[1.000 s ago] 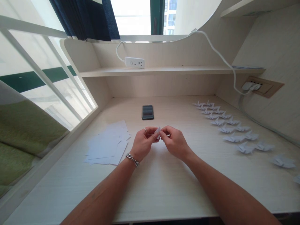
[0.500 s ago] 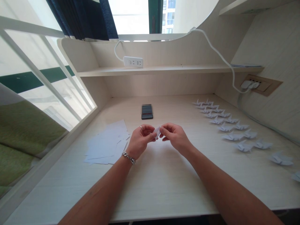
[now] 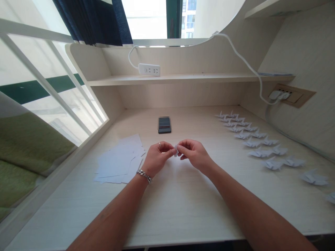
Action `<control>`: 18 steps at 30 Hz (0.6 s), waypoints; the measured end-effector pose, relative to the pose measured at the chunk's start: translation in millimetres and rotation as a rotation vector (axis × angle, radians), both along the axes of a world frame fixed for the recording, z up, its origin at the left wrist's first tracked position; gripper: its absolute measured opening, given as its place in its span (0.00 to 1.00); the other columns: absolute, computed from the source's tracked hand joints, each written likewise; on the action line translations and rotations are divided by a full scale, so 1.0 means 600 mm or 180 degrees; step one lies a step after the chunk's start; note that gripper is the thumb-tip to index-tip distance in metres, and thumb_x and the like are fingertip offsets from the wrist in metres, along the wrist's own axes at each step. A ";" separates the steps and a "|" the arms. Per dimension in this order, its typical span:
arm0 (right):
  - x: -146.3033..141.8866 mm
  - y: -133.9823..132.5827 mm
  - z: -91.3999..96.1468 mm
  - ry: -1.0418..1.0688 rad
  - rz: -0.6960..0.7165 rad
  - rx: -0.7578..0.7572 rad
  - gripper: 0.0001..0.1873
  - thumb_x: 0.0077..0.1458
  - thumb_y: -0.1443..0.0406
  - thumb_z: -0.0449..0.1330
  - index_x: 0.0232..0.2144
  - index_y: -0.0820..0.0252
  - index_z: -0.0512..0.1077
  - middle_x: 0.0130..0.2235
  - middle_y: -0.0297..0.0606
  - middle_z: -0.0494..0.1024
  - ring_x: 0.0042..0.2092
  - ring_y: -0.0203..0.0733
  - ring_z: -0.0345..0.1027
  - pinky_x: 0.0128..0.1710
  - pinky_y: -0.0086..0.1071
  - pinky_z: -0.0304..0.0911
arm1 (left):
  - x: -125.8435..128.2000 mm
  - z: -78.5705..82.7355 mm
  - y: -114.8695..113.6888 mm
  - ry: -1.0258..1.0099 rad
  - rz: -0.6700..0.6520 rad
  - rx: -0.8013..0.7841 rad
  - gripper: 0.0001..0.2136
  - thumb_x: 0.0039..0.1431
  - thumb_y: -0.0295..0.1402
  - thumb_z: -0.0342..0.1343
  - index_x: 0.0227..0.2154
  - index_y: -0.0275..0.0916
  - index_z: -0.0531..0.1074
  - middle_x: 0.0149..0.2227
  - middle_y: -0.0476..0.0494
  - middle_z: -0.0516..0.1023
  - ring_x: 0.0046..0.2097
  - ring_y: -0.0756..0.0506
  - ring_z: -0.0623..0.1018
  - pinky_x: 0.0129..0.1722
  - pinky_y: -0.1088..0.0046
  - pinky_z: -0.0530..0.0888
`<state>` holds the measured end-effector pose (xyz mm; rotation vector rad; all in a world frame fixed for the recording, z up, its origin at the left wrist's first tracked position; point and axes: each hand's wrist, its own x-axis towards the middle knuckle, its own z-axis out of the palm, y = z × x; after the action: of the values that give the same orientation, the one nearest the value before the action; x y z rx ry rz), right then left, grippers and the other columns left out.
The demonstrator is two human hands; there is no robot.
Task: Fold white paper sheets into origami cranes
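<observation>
A small folded white paper (image 3: pixel 176 152) is pinched between my two hands above the middle of the desk, mostly covered by the fingers. My left hand (image 3: pixel 159 155), with a ring and a chain bracelet at the wrist, grips it from the left between thumb and fingers. From the other side, my right hand (image 3: pixel 192 152) closes thumb and fingertips on its right edge. To the left lies a loose spread of white paper sheets (image 3: pixel 117 158). Along the right side stand several folded paper cranes (image 3: pixel 259 152) in two rows.
Beyond my hands a dark phone (image 3: pixel 164 125) lies on the desk (image 3: pixel 167 209). A white power strip (image 3: pixel 149 69) rests on the shelf (image 3: pixel 183 78). On the right wall, plugs sit in a socket (image 3: pixel 291 94), with a white cable (image 3: pixel 242 57) running up. A slatted rail (image 3: pixel 49 83) borders the left.
The fingertips of both hands have drawn closer together around the folded paper, so less of it shows. The sheets, phone and cranes stay in place.
</observation>
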<state>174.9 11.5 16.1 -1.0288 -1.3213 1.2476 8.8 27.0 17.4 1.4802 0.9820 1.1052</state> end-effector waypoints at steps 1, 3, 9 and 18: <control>0.000 0.001 -0.002 -0.0038 -0.0022 0.0049 0.12 0.50 0.57 0.63 0.29 0.61 0.72 0.27 0.34 0.75 0.30 0.36 0.69 0.29 0.31 0.67 | 0.000 0.001 0.000 0.0080 0.0009 0.0011 0.13 0.47 0.39 0.67 0.27 0.34 0.74 0.29 0.44 0.79 0.32 0.49 0.77 0.34 0.73 0.73; 0.000 0.001 -0.005 -0.0113 -0.0056 0.0119 0.11 0.51 0.58 0.62 0.30 0.61 0.71 0.28 0.34 0.75 0.30 0.36 0.69 0.29 0.31 0.67 | 0.002 0.003 -0.002 0.0099 -0.0023 -0.0089 0.14 0.47 0.41 0.67 0.28 0.33 0.74 0.28 0.43 0.78 0.32 0.48 0.77 0.34 0.72 0.74; 0.000 -0.001 -0.005 -0.0252 -0.0029 0.0227 0.11 0.53 0.58 0.61 0.30 0.61 0.71 0.29 0.34 0.74 0.31 0.36 0.69 0.31 0.32 0.67 | 0.008 0.010 -0.010 -0.0192 -0.0142 -0.0408 0.17 0.47 0.43 0.66 0.28 0.33 0.72 0.28 0.43 0.78 0.31 0.48 0.78 0.38 0.67 0.77; -0.001 0.000 -0.003 -0.0259 -0.0069 0.0214 0.12 0.52 0.57 0.60 0.30 0.60 0.70 0.29 0.34 0.74 0.31 0.37 0.68 0.31 0.33 0.67 | 0.010 0.009 -0.010 -0.0685 -0.0034 -0.0708 0.14 0.50 0.39 0.65 0.32 0.34 0.69 0.29 0.44 0.78 0.32 0.47 0.79 0.36 0.67 0.78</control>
<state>174.6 11.5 14.1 -1.0531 -1.4013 1.1479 14.9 20.8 23.0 1.1611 0.9126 1.0848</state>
